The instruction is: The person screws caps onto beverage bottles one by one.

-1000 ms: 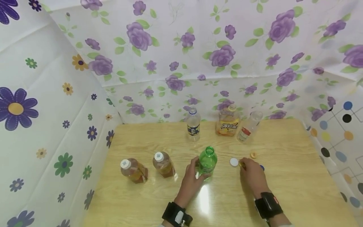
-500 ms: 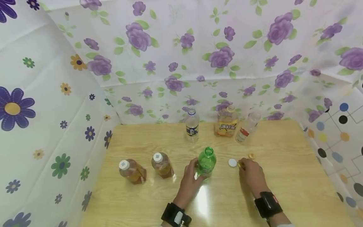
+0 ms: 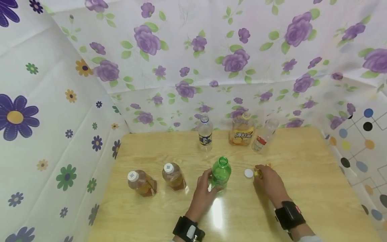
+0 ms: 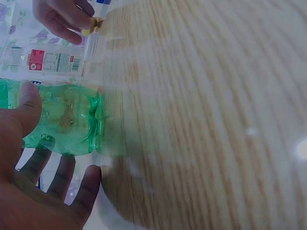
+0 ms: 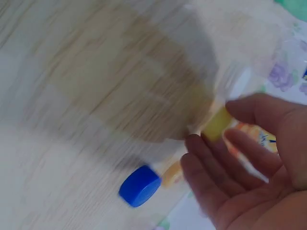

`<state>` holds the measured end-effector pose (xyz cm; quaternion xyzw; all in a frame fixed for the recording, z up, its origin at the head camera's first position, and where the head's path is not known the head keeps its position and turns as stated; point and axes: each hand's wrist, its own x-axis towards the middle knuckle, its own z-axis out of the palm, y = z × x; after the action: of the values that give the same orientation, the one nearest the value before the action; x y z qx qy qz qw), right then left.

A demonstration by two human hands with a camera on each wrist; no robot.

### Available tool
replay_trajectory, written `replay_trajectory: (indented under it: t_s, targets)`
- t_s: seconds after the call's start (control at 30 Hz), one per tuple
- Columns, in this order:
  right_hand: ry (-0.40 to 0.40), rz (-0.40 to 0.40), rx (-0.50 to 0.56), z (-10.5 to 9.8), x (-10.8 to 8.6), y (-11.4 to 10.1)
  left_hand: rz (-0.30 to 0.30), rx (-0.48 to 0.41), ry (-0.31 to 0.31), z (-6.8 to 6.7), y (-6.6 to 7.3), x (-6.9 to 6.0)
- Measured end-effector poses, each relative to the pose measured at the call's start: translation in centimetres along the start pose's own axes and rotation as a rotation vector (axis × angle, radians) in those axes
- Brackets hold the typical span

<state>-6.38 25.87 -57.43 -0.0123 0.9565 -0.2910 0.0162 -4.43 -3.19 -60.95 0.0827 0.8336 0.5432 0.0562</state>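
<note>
My left hand [image 3: 203, 195] holds an uncapped green plastic bottle [image 3: 221, 172] upright on the table. In the left wrist view its thumb lies on one side of the green bottle [image 4: 67, 120], with fingers at the other side. To the right, my right hand [image 3: 271, 184] pinches a yellow bottle cap [image 5: 217, 124] between thumb and fingers, low over the table. A white cap [image 3: 249, 173] lies just left of those fingertips. Near this hand are a blue cap [image 5: 140, 186] and an orange cap [image 5: 171, 175]; the hand hides the blue one in the head view.
Two amber bottles with white caps [image 3: 142, 183] [image 3: 174, 176] stand at the left. Along the back are uncapped bottles: a clear one with a blue label [image 3: 205, 138], a yellow-labelled one [image 3: 242, 132] and a clear red-labelled one [image 3: 263, 137]. Patterned cloth [image 3: 169, 60] rises behind the table.
My right hand has shifted and turned slightly, still at the yellow cap. It now covers the blue cap and most of the orange one in the head view. The left hand and green bottle stay put.
</note>
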Motion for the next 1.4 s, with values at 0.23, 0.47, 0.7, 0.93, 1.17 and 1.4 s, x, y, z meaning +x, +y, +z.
replay_trajectory:
  t_s: [0.23,0.47,0.7,0.93,1.17,1.4]
  targets:
    - [0.07,-0.052,0.096,-1.0,0.2,-2.6,-0.002,0.004,-0.008,0.0,-0.2,-0.1]
    - [0.204,-0.257,0.231,-3.5,-0.6,-8.0,0.001,0.0,-0.005,-0.3,-0.4,-0.3]
    - [0.274,-0.538,0.314,-5.6,-1.4,-12.4,-0.003,-0.023,-0.018,-0.3,-0.2,-0.5]
    - [0.227,-0.63,0.353,-6.6,-1.9,-15.0,0.001,-0.042,-0.013,-0.3,-0.3,-0.5]
    - [0.144,-0.655,0.346,-6.6,-1.4,-15.7,0.016,-0.045,-0.011,-0.2,-0.6,-0.3]
    - [0.079,-0.716,0.279,-6.2,-1.1,-15.4,0.018,-0.057,-0.012,-0.2,-0.7,-0.3]
